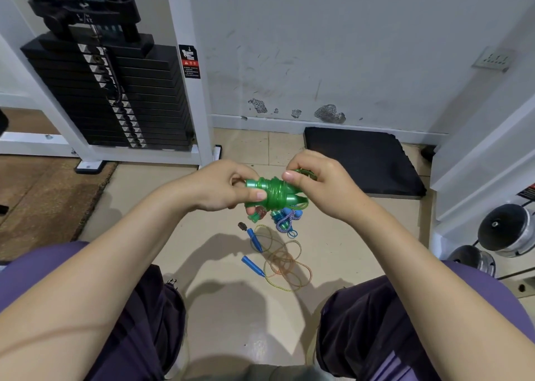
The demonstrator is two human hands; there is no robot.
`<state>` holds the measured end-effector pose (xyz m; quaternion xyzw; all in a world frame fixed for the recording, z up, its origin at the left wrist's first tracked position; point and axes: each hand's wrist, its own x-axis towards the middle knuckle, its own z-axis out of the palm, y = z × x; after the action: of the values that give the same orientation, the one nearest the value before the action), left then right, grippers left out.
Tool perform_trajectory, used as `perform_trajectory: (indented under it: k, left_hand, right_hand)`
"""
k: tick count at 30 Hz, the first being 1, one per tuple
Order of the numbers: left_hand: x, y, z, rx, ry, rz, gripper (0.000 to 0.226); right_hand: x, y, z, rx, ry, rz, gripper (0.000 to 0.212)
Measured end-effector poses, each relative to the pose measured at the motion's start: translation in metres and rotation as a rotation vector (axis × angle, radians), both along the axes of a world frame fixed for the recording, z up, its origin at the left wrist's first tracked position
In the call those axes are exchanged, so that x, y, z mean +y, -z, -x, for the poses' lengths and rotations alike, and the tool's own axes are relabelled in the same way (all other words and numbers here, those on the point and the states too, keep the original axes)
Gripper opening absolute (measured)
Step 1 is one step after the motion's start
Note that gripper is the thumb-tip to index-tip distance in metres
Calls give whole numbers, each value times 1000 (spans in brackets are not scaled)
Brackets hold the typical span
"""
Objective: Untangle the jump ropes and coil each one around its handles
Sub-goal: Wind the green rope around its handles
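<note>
I hold a green jump rope [273,192] in front of me, its cord wound tightly round its two green handles. My left hand [228,185] grips the handles' left end. My right hand [321,182] pinches the loose green cord at the bundle's right end. On the floor below lie a rope with two blue handles [254,240] and a loose tangle of thin brown-yellow cord [285,260]. Beside it sits a coiled blue-and-white rope [285,221] and a small green-and-red bundle [257,214], partly hidden by my hands.
A weight stack machine [115,91] with a white frame stands at the left. A black mat [362,160] lies against the wall behind my hands. Chrome dumbbells [506,230] sit at the right. My knees in dark trousers frame the tan floor.
</note>
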<state>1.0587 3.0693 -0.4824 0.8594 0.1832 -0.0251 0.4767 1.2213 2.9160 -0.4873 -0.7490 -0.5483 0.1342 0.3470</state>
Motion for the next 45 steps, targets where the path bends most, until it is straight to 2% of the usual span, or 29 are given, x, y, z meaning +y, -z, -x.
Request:
perform_trajectory:
  k: [3,5,8,12,16,20,22,26,28,30,34,42,45]
  left_hand:
    - [1,1,2,-66,29,60,12]
    - [1,2,3,-72,40,138,17]
    - [3,3,5,27,108,261,32]
    - [9,1,8,139,161,326,49]
    - [-7,7,3,128,36,287,76]
    - [-22,7,-2,71,65,332,44]
    - [-21,4,-2,49,62,309,36]
    - [-18,1,1,-8,25,234,18]
    - [-19,-1,1,-37,-12,253,18]
    - [-22,-2,-1,-72,-52,243,29]
    - [-22,-2,-2,-115,-115,134,39]
    - [-13,2,1,-216,-228,50,36]
    - [-9,5,1,-218,-237,53,36]
  right_hand:
    - [0,-1,3,227,0,16,18]
    - [0,-2,6,293,-2,14,18]
    - [2,-4,12,251,-33,-28,16]
    - [2,-7,23,287,-93,-68,15]
    - [4,-1,25,202,-96,-68,17]
    - [2,0,28,237,-115,-47,14]
    - [2,-1,29,275,-111,-29,14]
    - [-2,-5,16,569,-79,64,18]
    - [-5,-6,9,643,-67,98,17]
    - [-6,-6,7,687,-68,99,16]
    - [-5,-4,7,751,-70,77,15]
    - [-7,-3,-2,766,39,31,10]
    - [-9,-5,0,764,17,40,25]
